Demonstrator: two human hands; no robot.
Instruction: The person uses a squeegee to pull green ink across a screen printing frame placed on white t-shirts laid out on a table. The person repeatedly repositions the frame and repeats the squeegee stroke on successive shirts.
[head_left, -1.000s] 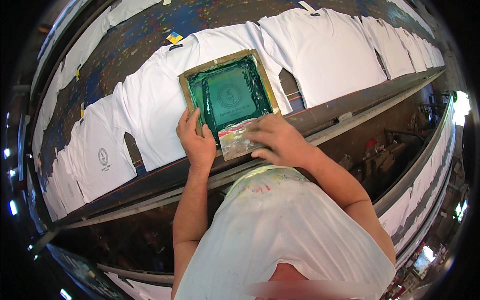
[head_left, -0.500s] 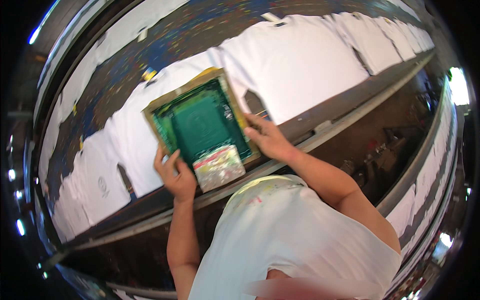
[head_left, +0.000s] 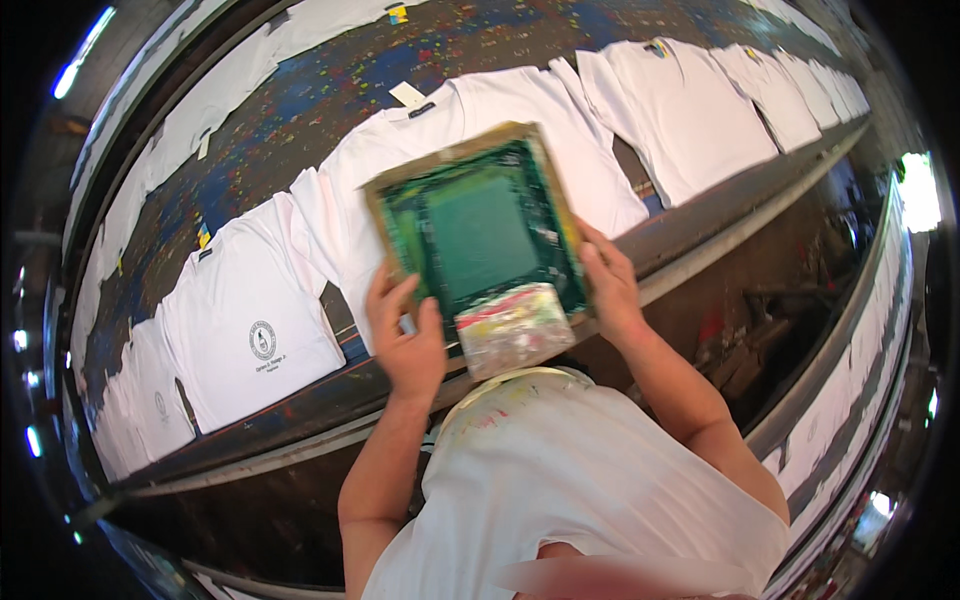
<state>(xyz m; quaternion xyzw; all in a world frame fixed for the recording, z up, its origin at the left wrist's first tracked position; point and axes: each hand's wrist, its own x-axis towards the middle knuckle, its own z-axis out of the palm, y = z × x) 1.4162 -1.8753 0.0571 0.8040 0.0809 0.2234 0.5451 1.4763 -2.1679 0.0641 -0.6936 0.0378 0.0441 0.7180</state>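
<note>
My left hand (head_left: 405, 335) grips the left side of a wooden screen frame (head_left: 448, 150) with green mesh (head_left: 478, 232); my right hand (head_left: 612, 280) holds its right side. A paint-smeared pale strip (head_left: 512, 340) crosses the frame's lower end. The blurred frame is held over a white T-shirt (head_left: 355, 225), overlapping the table's front edge; whether it touches the cloth I cannot tell. To the left lies a white T-shirt (head_left: 225, 310) with a dark round print. To the right lies a plain white T-shirt (head_left: 680, 130).
More white shirts (head_left: 148, 385) continue along the paint-speckled long table (head_left: 280, 120) both ways, with others along its far side. A metal rail (head_left: 740, 220) runs along the near edge, above a dark cluttered recess (head_left: 740, 320). Another row of shirts (head_left: 820, 430) is at right.
The screen has moved rightward to the neighbouring shirt, uncovering a printed one at left. My right hand has gone from the lower strip to the frame's right side. The view has shifted.
</note>
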